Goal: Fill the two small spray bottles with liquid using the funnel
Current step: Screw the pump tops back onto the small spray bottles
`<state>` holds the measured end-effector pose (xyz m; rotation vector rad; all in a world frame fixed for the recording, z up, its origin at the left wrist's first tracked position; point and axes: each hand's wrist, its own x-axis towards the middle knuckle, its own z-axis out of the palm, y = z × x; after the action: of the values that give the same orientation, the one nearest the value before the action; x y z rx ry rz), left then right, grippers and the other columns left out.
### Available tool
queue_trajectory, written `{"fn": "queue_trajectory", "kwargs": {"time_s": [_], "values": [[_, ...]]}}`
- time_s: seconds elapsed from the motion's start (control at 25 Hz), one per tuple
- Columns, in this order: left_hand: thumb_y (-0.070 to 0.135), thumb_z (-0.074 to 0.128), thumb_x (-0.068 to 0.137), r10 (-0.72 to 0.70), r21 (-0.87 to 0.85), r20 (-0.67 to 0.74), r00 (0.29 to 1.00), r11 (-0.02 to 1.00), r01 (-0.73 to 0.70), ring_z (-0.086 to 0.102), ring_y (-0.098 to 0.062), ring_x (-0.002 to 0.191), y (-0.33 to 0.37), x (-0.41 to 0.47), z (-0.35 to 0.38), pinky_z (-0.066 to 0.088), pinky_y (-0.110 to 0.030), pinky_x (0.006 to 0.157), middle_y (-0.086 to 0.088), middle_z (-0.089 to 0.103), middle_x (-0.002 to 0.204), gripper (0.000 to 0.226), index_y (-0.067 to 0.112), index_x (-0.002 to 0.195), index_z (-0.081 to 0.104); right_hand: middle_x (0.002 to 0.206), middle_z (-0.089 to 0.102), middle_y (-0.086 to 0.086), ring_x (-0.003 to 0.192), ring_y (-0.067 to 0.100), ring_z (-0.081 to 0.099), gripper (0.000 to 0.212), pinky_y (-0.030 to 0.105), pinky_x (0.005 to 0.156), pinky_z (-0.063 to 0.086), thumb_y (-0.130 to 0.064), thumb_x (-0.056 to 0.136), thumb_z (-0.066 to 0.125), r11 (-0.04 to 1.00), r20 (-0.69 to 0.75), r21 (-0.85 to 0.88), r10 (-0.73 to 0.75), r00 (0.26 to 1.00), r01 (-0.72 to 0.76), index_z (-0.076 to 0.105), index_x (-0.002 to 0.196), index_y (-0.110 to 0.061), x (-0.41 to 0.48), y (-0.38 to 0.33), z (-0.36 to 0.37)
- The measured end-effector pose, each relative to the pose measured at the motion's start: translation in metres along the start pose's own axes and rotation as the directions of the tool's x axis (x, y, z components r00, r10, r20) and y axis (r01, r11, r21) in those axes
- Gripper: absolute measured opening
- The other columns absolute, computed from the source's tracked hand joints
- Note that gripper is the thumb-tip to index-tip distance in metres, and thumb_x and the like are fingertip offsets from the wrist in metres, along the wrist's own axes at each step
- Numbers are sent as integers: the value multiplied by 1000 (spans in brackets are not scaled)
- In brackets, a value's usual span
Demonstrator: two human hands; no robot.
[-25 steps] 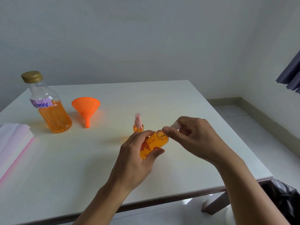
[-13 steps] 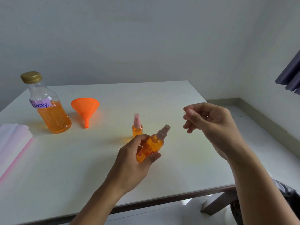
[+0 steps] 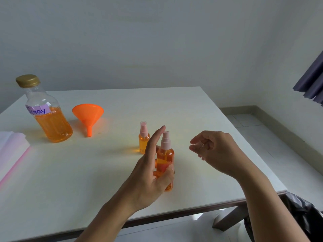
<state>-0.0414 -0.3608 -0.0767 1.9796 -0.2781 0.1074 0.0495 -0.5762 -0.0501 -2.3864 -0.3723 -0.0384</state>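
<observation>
A: Plain grey-white wall behind; white table (image 3: 192, 105) in a room corner. What is held?

B: The larger spray bottle (image 3: 165, 159), upright and full of orange liquid, sits in the left hand (image 3: 148, 173), thumb low on the body and the forefinger raised beside the pink pump. The smaller spray bottle (image 3: 144, 139) stands on the table just behind it, also filled.

A: Handling?

B: Probably light, thin clear plastic, smooth and possibly slick if wet; best taken around the body, not by the pump head.

A: The right hand (image 3: 215, 151)?

B: Loosely curled; a small clear piece, perhaps the cap, seems pinched at the fingertips, though the view is poor.

A: Change from half a second ago?

B: The bottle was tilted then; now it stands vertical, lower, near the table. The right hand has dropped. The funnel (image 3: 88, 113) and the supply bottle (image 3: 47, 116) are unmoved.
</observation>
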Motion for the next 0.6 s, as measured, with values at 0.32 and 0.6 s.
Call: {"fn": "queue_trajectory", "kwargs": {"time_s": [0.32,0.6], "values": [[43,49,96,31,73,-173,984,997,-18,69,-32,91,8,6,12,61,-47,72,28,23,155,57,56,141,18,79,73,-7,70,7,70,11,25,71,59,-36,88,77,999,-42,10,36,998,-35,75,97,-29,3,-3,-4],[29,50,95,87,221,-249,964,975,-31,-16,30,129,19,32,24,11,-50,121,33,33,140,53,39,145,33,81,73,-7,66,10,72,6,37,72,62,-37,88,76,991,-158,74,119,980,-108,74,91,-32,3,3,-26]]}}
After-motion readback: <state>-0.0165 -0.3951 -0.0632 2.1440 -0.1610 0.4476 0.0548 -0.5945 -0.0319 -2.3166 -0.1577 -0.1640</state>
